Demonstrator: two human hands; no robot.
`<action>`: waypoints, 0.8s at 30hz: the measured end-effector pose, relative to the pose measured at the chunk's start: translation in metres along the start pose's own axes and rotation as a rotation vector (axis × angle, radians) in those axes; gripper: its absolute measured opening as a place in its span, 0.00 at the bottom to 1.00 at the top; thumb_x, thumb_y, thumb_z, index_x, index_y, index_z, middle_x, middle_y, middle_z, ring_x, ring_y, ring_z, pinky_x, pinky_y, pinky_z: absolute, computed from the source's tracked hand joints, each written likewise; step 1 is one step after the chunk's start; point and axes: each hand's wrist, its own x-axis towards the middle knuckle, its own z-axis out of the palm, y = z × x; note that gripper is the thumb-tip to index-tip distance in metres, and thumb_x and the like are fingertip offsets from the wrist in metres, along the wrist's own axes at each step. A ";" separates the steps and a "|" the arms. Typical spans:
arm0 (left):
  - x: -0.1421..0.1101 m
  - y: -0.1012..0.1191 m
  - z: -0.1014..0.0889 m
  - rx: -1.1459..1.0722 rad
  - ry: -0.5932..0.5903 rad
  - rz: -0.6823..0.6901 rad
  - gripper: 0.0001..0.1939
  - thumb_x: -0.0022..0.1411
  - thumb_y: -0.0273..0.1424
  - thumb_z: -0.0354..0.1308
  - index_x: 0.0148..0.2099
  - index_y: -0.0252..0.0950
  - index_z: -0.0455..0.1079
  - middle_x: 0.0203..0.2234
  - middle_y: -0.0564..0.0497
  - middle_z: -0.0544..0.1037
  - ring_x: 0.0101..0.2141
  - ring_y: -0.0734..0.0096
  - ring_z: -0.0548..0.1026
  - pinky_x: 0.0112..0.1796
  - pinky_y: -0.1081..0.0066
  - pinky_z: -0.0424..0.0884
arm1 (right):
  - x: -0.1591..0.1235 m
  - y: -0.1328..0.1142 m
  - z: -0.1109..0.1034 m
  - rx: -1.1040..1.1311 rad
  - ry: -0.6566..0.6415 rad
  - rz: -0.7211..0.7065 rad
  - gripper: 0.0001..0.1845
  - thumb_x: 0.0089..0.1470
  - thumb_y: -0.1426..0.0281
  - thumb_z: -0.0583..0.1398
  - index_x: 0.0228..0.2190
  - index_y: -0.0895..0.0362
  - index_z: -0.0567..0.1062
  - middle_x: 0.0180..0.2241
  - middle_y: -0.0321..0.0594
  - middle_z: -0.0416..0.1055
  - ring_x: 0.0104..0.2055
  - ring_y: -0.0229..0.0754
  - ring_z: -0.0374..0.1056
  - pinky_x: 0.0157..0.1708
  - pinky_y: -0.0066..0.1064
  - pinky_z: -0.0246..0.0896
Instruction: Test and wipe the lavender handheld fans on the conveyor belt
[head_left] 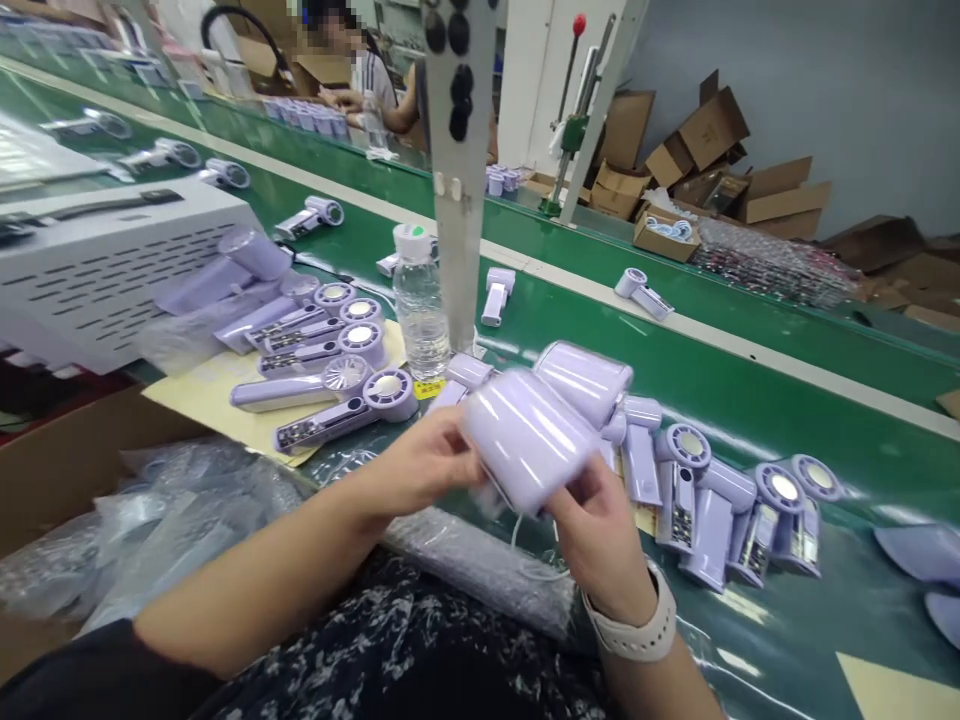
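A glossy lilac rounded plastic housing (529, 440) is held between both hands in the head view, its edges slightly blurred. My left hand (431, 460) pinches its left edge with thumb and fingers. My right hand (600, 525), with a pale watch strap at the wrist, grips its lower right edge. Just behind it is another lilac housing (585, 380). On the right lie several lilac handheld fans (679, 490), some with open handles showing metal parts. More fans (337, 425) rest in a row on yellow paper (225, 410) to the left.
A water bottle (420, 305) stands beside a metal post (461, 200). Further fans lie on the green conveyor belt (555, 300). At left are a white vented box (112, 280) and a carton (45, 510) of plastic bags. Another person (375, 85) sits across the line.
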 end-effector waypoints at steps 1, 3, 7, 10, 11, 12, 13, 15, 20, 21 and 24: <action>0.004 0.000 0.000 0.001 0.049 0.024 0.22 0.44 0.37 0.79 0.40 0.33 0.80 0.32 0.46 0.83 0.34 0.62 0.80 0.37 0.68 0.77 | 0.000 -0.004 -0.004 -0.023 0.056 -0.005 0.23 0.56 0.61 0.70 0.51 0.50 0.75 0.47 0.42 0.77 0.46 0.49 0.74 0.54 0.46 0.69; 0.012 -0.003 0.003 -0.022 0.097 0.051 0.23 0.52 0.45 0.73 0.43 0.34 0.78 0.34 0.47 0.81 0.35 0.65 0.79 0.39 0.67 0.79 | -0.001 -0.009 -0.010 -0.089 0.171 -0.027 0.22 0.55 0.63 0.70 0.50 0.50 0.74 0.45 0.40 0.76 0.43 0.46 0.74 0.53 0.46 0.69; 0.021 -0.017 0.019 -0.128 0.072 0.023 0.21 0.53 0.43 0.73 0.42 0.37 0.72 0.32 0.53 0.77 0.30 0.69 0.77 0.31 0.68 0.78 | -0.006 -0.010 -0.015 -0.211 0.311 -0.065 0.27 0.54 0.63 0.69 0.54 0.51 0.68 0.47 0.42 0.73 0.49 0.48 0.71 0.56 0.48 0.66; 0.020 -0.029 0.030 -0.142 0.024 0.041 0.25 0.53 0.44 0.72 0.46 0.37 0.69 0.29 0.55 0.74 0.25 0.74 0.73 0.25 0.73 0.74 | -0.009 -0.008 -0.016 -0.232 0.343 -0.080 0.28 0.53 0.62 0.69 0.52 0.51 0.67 0.46 0.43 0.72 0.48 0.50 0.71 0.53 0.48 0.68; 0.019 -0.032 0.033 -0.138 0.018 0.044 0.25 0.54 0.45 0.71 0.46 0.37 0.68 0.28 0.56 0.73 0.23 0.76 0.72 0.23 0.74 0.72 | -0.010 -0.007 -0.016 -0.213 0.329 -0.064 0.26 0.54 0.63 0.69 0.51 0.51 0.67 0.44 0.42 0.73 0.46 0.49 0.71 0.50 0.47 0.69; 0.019 -0.035 0.034 -0.125 0.012 0.043 0.26 0.55 0.47 0.70 0.46 0.36 0.68 0.27 0.56 0.72 0.21 0.77 0.70 0.20 0.75 0.70 | -0.011 -0.006 -0.017 -0.183 0.311 -0.042 0.25 0.54 0.63 0.69 0.50 0.51 0.67 0.43 0.41 0.73 0.44 0.48 0.71 0.47 0.45 0.70; 0.019 -0.038 0.035 -0.101 0.003 0.036 0.26 0.55 0.48 0.69 0.46 0.36 0.67 0.26 0.57 0.71 0.19 0.78 0.68 0.19 0.76 0.68 | -0.012 -0.004 -0.018 -0.151 0.296 -0.019 0.25 0.54 0.63 0.69 0.50 0.50 0.67 0.42 0.40 0.73 0.41 0.46 0.71 0.44 0.43 0.70; 0.019 -0.041 0.034 -0.042 -0.009 0.013 0.26 0.57 0.51 0.66 0.45 0.35 0.67 0.24 0.57 0.70 0.18 0.79 0.66 0.16 0.77 0.66 | -0.016 -0.001 -0.021 -0.101 0.284 0.020 0.27 0.54 0.63 0.70 0.51 0.50 0.66 0.42 0.38 0.73 0.38 0.44 0.70 0.41 0.39 0.70; 0.017 -0.040 0.030 -0.046 -0.003 -0.072 0.26 0.57 0.50 0.66 0.45 0.36 0.66 0.29 0.55 0.72 0.23 0.77 0.71 0.22 0.75 0.71 | -0.025 -0.003 -0.021 0.061 0.274 0.114 0.25 0.53 0.62 0.70 0.49 0.51 0.70 0.39 0.39 0.72 0.33 0.42 0.68 0.34 0.36 0.70; 0.015 -0.038 0.030 -0.055 -0.044 -0.102 0.25 0.56 0.48 0.68 0.45 0.36 0.66 0.31 0.53 0.73 0.26 0.75 0.73 0.25 0.73 0.74 | -0.027 -0.006 -0.020 0.126 0.254 0.132 0.23 0.53 0.61 0.69 0.48 0.52 0.71 0.38 0.40 0.72 0.32 0.42 0.68 0.33 0.36 0.70; 0.007 -0.033 0.033 -0.037 -0.207 -0.126 0.24 0.54 0.38 0.72 0.46 0.37 0.65 0.35 0.51 0.73 0.31 0.72 0.75 0.32 0.70 0.75 | -0.033 -0.018 -0.018 0.249 0.169 0.129 0.16 0.55 0.58 0.66 0.41 0.54 0.75 0.36 0.42 0.72 0.32 0.44 0.69 0.32 0.36 0.70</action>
